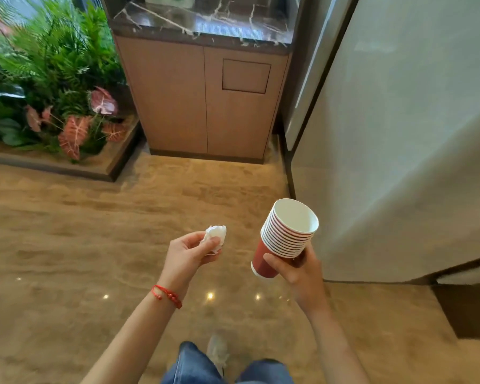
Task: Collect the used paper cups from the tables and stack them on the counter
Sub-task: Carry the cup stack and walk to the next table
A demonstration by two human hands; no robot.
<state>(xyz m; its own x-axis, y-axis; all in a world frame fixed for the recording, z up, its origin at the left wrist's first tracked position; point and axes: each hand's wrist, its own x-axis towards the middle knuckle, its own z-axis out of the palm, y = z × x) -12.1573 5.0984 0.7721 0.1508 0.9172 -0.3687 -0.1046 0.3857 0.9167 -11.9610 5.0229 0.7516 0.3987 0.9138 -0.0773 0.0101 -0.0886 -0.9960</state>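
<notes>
Nearest, the right hand [297, 268] grips a nested stack of red paper cups [284, 235] by the lowest cup only, thumb on the near side and fingers wrapped behind, with the stack tilted so its open white mouth leans up and away over the polished floor [67, 245]. That low hold is the weak point: the upper cups are kept in only by friction, so a jolt or a steeper tilt could let them slide out and scatter, and any leftover liquid would run out with them. The left hand [189, 253], a red bead bracelet [166, 296] on its wrist, pinches a crumpled white tissue [215, 236] between thumb and fingers, so it is not free to steady the stack. Ahead stands a wooden cabinet [205, 101] topped by a dark marble counter [203, 22], well apart from the cups. Set down one-handed there, the leaning stack could topple. Leafy plants [53, 87] fill a planter to the left.
</notes>
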